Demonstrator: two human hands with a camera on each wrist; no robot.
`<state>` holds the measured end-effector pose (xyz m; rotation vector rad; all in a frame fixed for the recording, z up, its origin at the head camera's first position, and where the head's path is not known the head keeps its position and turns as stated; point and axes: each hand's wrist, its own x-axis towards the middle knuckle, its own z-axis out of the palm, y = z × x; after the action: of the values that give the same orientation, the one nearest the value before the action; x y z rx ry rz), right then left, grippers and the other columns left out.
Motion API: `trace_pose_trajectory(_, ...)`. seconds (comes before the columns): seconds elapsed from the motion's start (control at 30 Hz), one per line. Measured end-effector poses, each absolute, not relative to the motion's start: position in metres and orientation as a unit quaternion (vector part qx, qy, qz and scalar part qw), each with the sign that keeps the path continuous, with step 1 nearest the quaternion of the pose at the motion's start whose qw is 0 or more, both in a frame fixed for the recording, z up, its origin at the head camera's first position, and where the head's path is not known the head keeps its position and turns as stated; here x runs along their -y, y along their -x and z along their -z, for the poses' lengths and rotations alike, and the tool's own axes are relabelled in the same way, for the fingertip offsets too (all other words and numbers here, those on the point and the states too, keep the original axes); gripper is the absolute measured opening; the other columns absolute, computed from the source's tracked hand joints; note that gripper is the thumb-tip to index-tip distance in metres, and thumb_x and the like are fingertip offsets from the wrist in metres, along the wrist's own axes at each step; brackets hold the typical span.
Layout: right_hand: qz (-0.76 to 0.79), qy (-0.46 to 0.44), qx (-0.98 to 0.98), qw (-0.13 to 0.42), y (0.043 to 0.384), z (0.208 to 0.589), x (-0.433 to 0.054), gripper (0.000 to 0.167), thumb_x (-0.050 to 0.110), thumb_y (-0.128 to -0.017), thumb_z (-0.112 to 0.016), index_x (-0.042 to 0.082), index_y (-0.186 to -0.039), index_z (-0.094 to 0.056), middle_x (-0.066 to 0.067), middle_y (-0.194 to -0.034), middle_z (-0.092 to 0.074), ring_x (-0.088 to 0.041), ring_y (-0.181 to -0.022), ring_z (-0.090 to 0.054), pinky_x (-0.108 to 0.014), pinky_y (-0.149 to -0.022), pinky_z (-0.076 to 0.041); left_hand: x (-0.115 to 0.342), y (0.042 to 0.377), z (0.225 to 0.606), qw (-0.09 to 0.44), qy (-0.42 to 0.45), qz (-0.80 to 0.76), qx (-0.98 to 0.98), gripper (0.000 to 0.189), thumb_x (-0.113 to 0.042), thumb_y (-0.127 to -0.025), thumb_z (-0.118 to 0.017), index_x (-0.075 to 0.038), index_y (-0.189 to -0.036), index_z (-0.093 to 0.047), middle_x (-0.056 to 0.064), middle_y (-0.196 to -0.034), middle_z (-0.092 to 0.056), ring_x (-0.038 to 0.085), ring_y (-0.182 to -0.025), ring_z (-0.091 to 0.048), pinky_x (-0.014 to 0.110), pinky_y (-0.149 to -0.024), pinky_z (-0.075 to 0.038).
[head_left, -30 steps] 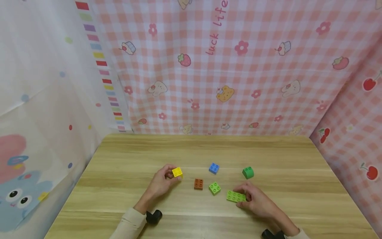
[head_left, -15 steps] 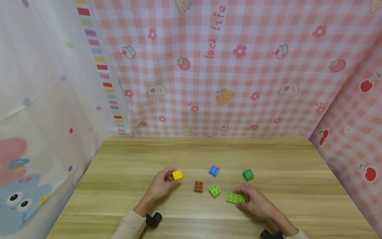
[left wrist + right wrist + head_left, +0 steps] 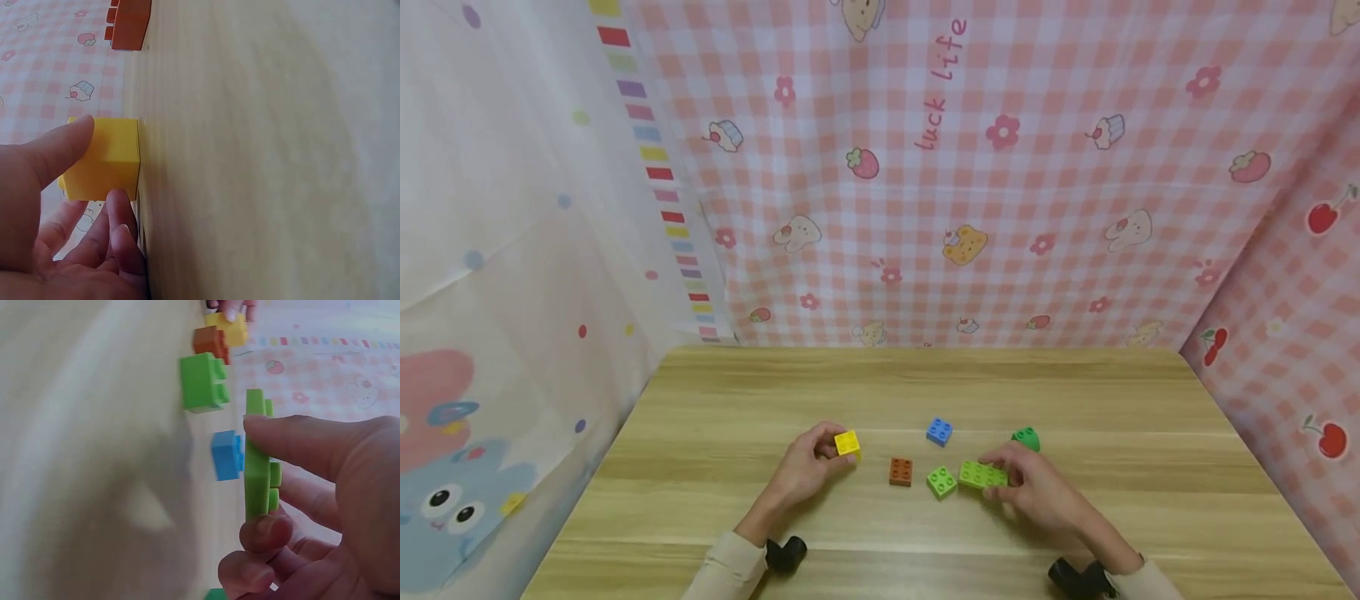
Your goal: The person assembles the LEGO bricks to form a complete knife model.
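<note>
My left hand (image 3: 805, 463) holds a yellow toy brick (image 3: 103, 159) between thumb and fingers; the brick sits at the table surface. In my right hand (image 3: 1033, 486) is a long light-green brick (image 3: 255, 478), pinched by its edges and raised off the table, studs facing up. Just left of that long brick lies a square lime-green brick (image 3: 942, 482). A brown-orange brick (image 3: 901, 472) rests between the two hands. Farther back is a blue brick (image 3: 939, 432). Behind the right hand stands a dark-green rounded brick (image 3: 1026, 439), partly hidden by that hand.
The wooden table (image 3: 737, 392) ends at a pink checked cloth (image 3: 887, 200) hanging along its back. A white patterned cloth (image 3: 535, 275) hangs on the left and a checked cherry-print cloth (image 3: 1292, 333) on the right. Black camera mounts (image 3: 786, 554) sit at both wrists.
My right hand has lifted the long light-green brick and brought it up and leftward, now partly covering the dark-green brick. The left hand stays with the yellow brick.
</note>
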<state>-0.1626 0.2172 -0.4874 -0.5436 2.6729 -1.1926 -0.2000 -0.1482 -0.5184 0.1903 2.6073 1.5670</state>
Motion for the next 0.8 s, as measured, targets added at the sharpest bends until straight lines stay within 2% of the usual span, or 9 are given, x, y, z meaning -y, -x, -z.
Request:
trace_pose_trajectory(0.17,0.413,0.194,-0.888,0.058,0.172,0.476,-0.212,0.039,0.015,-0.083,-0.08,0.004,-0.118,-0.067,-0.002,-0.089,-0.057,-0.008,-0.067,-0.046,-0.022,-0.058,-0.04,0.148,0.199,0.519,0.044,-0.056,-0.515,-0.854,0.033,-0.01,-0.085,-0.078,-0.01,-0.114,-0.063,0.001,-0.093,-0.065,0.015,-0.082,-0.056,0.027,-0.074,-0.045)
trace_pose_trajectory(0.4,0.417,0.213,-0.883,0.017,0.188,0.463,-0.199,0.036,0.005,-0.081,-0.08,0.007,-0.116,-0.07,-0.003,-0.097,-0.061,-0.008,-0.068,-0.047,-0.022,-0.057,-0.039,0.148,0.199,0.519,0.041,-0.055,-0.519,-0.852,0.032,-0.011,-0.083,-0.08,-0.009,-0.111,-0.065,0.002,-0.091,-0.066,0.015,-0.08,-0.056,0.026,-0.073,-0.045)
trace_pose_trajectory(0.8,0.424,0.227,-0.876,0.04,0.207,0.449,-0.165,0.033,0.015,-0.085,-0.079,0.014,-0.117,-0.07,-0.003,-0.104,-0.06,-0.014,-0.075,-0.05,-0.024,-0.062,-0.041,0.149,0.201,0.519,0.047,-0.055,-0.51,-0.857,0.032,-0.015,-0.082,-0.081,-0.012,-0.111,-0.068,-0.002,-0.093,-0.067,0.014,-0.081,-0.057,0.029,-0.075,-0.046)
